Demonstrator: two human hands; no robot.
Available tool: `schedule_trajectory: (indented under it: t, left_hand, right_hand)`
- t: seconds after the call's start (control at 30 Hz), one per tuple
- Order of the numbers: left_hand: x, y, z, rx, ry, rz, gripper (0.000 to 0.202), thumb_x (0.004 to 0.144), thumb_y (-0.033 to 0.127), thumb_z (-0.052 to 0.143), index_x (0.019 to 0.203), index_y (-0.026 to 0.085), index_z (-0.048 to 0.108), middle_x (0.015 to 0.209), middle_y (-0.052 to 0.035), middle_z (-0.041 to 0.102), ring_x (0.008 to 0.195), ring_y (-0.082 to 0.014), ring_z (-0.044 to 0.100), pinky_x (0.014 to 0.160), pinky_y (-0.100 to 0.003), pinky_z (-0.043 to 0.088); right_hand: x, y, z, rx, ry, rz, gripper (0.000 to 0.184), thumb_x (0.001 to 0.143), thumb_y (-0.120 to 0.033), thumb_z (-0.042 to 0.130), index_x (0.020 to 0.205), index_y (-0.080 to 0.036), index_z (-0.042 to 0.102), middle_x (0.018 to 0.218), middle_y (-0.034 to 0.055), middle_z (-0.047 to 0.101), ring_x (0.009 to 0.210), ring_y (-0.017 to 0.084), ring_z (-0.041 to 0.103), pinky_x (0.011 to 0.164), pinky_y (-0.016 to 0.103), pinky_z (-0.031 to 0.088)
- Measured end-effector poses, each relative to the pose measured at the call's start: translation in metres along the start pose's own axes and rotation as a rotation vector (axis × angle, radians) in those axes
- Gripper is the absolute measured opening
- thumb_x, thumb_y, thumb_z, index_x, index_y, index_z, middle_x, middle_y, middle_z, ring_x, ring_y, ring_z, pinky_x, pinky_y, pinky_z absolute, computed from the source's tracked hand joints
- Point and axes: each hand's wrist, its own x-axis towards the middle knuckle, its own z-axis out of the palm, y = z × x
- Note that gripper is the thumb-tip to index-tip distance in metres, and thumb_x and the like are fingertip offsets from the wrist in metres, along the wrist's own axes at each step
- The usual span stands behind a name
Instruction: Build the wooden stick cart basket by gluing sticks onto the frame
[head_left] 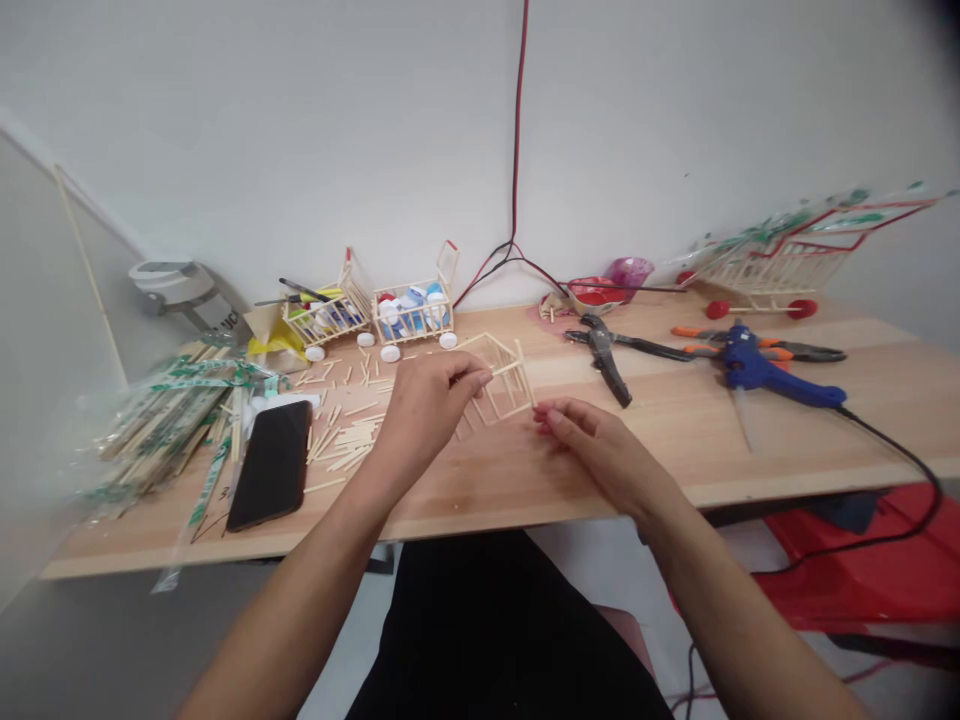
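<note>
Seemingly to steady the frame [526, 374], the right hand [594, 440] pinches its corner; the left hand [431, 392], grip pressed together, hides any contents.

Okay so I count two hands [431, 395] [596, 440], one stick frame [524, 372], three toy carts [330, 318] [416, 322] [780, 272], one phone [270, 465], one glue gun [780, 380] and two pairs of pliers [602, 362] [817, 353]. Also one red bowl [595, 293], one purple cup [630, 272] and one tub [184, 292], plus way too many loose sticks [356, 433] to tally.

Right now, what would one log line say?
left hand: at pale wooden-stick frame | right hand: at its corner | blue corded glue gun: unheld
</note>
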Motion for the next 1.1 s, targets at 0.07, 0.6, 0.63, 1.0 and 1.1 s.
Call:
schedule_trajectory:
  t: [0.07,0.6,0.63,1.0,1.1]
  left_hand:
    - [0.001,0.000,-0.001,-0.005,0.014,0.015,0.019,0.085,0.019,0.062,0.068,0.015,0.068,0.068,0.0004,0.070,0.065,-0.0129,0.060,0.063,-0.024,0.040]
    - [0.001,0.002,-0.001,0.005,0.027,0.029,0.020,0.085,0.017,0.061,0.067,0.015,0.067,0.064,0.0010,0.068,0.060,-0.0108,0.056,0.060,-0.024,0.038]
    - [0.001,0.002,-0.001,0.005,0.028,0.026,0.019,0.085,0.018,0.061,0.067,0.015,0.068,0.064,0.0010,0.068,0.060,-0.0109,0.056,0.060,-0.024,0.038]
    - [0.002,0.003,0.002,0.012,0.008,0.014,0.020,0.086,0.019,0.060,0.067,0.016,0.067,0.065,0.0010,0.068,0.062,-0.0120,0.057,0.061,-0.024,0.038]
    - [0.002,0.003,0.003,0.024,0.003,0.002,0.020,0.086,0.020,0.060,0.067,0.016,0.068,0.065,0.0011,0.068,0.061,-0.0118,0.057,0.061,-0.024,0.038]
  right_hand:
    - [-0.003,0.002,0.011,0.178,-0.047,0.066,0.034,0.078,-0.053,0.069,0.098,-0.025,0.072,0.105,0.0065,0.069,0.091,0.020,0.063,0.075,0.033,0.052]
    - [-0.001,-0.004,0.053,0.791,-0.009,0.230,0.032,0.062,-0.037,0.087,0.086,-0.021,0.072,0.081,-0.0016,0.066,0.072,0.008,0.058,0.062,0.020,0.045]
    - [-0.001,-0.004,0.054,0.799,-0.008,0.228,0.032,0.062,-0.037,0.086,0.086,-0.021,0.072,0.080,-0.0018,0.065,0.072,0.008,0.058,0.061,0.020,0.045]
    - [-0.002,-0.006,0.056,0.782,0.011,0.174,0.032,0.060,-0.036,0.088,0.078,-0.020,0.067,0.074,-0.0032,0.059,0.070,0.008,0.054,0.063,0.022,0.044]
    - [-0.003,-0.006,0.056,0.774,0.006,0.159,0.031,0.060,-0.035,0.088,0.077,-0.019,0.067,0.075,-0.0029,0.058,0.072,0.008,0.053,0.063,0.021,0.044]
